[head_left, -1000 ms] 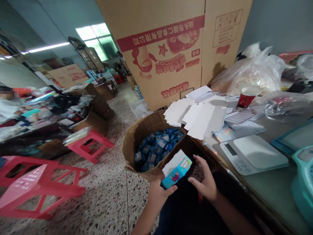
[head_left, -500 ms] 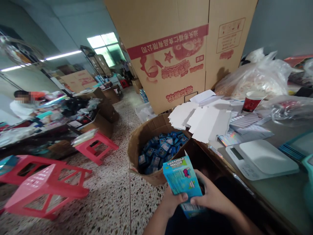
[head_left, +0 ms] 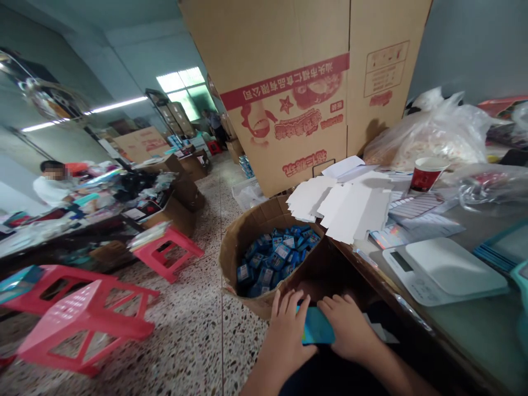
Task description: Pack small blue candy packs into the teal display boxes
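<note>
While the left hand point(head_left: 289, 327) and right hand point(head_left: 347, 330) clasp it from either side, a turquoise cardboard box point(head_left: 318, 325) sits between them, near centre. Beyond, slightly left: rounded brown cardboard carton point(head_left: 229, 256) holding small blue boxes point(head_left: 280, 256). Right: white plastic scale point(head_left: 456, 267).

"How many boxes are the left hand point(head_left: 284, 333) and the right hand point(head_left: 348, 327) holding?"

"They're sharing one blue box point(head_left: 318, 325)."

"And what's surrounding them?"

"One white scale point(head_left: 447, 269) and one red cup point(head_left: 427, 179) are sitting to their right. Just beyond them, one open carton point(head_left: 229, 258) is holding many small blue boxes point(head_left: 280, 253) (they're overlapping too much for counting)."

"Stools?"

"At least three red stools point(head_left: 72, 309) are standing off to their left."
</note>
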The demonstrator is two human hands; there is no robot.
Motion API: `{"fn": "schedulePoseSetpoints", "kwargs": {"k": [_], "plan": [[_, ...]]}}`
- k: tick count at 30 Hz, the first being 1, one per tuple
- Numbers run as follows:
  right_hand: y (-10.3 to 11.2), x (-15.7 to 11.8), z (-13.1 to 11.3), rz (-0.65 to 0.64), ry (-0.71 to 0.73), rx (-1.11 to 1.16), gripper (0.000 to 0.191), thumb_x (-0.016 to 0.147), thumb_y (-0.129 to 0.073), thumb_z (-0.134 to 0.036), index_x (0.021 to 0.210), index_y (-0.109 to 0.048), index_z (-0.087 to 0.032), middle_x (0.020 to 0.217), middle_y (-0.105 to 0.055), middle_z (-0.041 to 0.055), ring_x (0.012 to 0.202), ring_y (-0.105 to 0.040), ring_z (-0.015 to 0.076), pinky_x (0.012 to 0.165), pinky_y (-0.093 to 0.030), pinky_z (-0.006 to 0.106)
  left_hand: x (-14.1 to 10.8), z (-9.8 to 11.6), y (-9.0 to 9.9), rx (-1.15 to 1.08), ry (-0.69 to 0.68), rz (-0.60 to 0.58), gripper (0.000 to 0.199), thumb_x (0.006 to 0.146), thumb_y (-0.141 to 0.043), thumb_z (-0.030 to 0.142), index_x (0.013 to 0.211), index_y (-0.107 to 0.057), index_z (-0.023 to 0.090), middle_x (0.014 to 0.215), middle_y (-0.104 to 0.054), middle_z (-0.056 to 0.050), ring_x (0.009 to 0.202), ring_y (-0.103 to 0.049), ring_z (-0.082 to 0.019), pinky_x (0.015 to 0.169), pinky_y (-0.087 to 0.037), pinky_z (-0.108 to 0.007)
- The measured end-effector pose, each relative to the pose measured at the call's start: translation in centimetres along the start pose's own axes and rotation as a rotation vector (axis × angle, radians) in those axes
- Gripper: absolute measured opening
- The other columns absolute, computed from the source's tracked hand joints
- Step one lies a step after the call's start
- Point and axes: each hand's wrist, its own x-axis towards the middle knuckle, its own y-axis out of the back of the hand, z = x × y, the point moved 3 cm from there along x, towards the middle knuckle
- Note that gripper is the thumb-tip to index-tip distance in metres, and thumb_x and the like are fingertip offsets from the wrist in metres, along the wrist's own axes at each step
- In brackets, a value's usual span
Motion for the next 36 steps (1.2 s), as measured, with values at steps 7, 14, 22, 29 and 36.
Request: {"fn": "schedulePoseSetpoints", "kwargs": {"k": [7, 14, 22, 29, 36], "plan": [[-0.8, -0.6, -1.7, -0.111, -0.004, -0.015, 0.061, 0.067, -0.066, -0.017, 0.128, -0.063, -0.016, 0.134, -0.059, 0.0169, 0.120, -0.054, 0.0381, 0.099, -0.037, 0.048, 1.0, -0.3, -2.3, 0.042, 0.101, -0.244, 0.048, 0.065, -0.067, 0.023, 0.112, -0.066, 0.016, 0.119, -0.066, -0.014, 0.113, -0.062, -0.035, 0.095, -0.053, -0.045], [0.3, -1.3, -2.0, -0.034, 0.024, -0.034, 0.033, 0.081, -0.062, -0.015, 0.113, -0.071, -0.019, 0.135, -0.058, 0.0147, 0.125, -0.053, 0.0360, 0.103, -0.037, 0.048, 0.2, -0.5, -3.2, 0.065, 0.069, -0.234, 0.037, 0.072, -0.055, 0.009, 0.104, -0.070, 0.018, 0.114, -0.071, -0.011, 0.114, -0.062, -0.029, 0.101, -0.048, -0.041], [0.6, -2.2, -2.1, -0.039, 0.040, 0.118, 0.026, 0.083, -0.072, -0.026, 0.108, -0.069, -0.019, 0.120, -0.067, 0.0086, 0.118, -0.057, 0.0316, 0.102, -0.040, 0.044, -0.3, -2.2, -4.6, 0.094, 0.012, -0.250, 0.022, 0.083, -0.052, 0.009, 0.095, -0.068, 0.018, 0.116, -0.068, -0.011, 0.118, -0.058, -0.030, 0.099, -0.048, -0.041], [-3.9, -0.9, -1.2, -0.208, -0.162, 0.064, 0.037, 0.086, -0.065, -0.018, 0.122, -0.071, -0.011, 0.124, -0.071, 0.0167, 0.117, -0.066, 0.0328, 0.101, -0.049, 0.038, 0.4, -2.9, -6.0, 0.047, 0.177, -0.250, 0.019, 0.089, -0.058, 0.030, 0.097, -0.070, 0.018, 0.112, -0.069, -0.011, 0.113, -0.062, -0.032, 0.095, -0.048, -0.041], [-6.0, 0.7, -0.2, -0.252, -0.177, -0.008, 0.039, 0.087, -0.060, -0.012, 0.124, -0.073, -0.010, 0.129, -0.069, 0.0190, 0.121, -0.065, 0.0337, 0.106, -0.049, 0.040, 0.7, -4.0, -7.7, -0.019, 0.219, -0.294, 0.047, 0.090, -0.056, 0.055, 0.108, -0.073, 0.015, 0.122, -0.070, -0.017, 0.122, -0.060, -0.036, 0.106, -0.045, -0.047]]}}
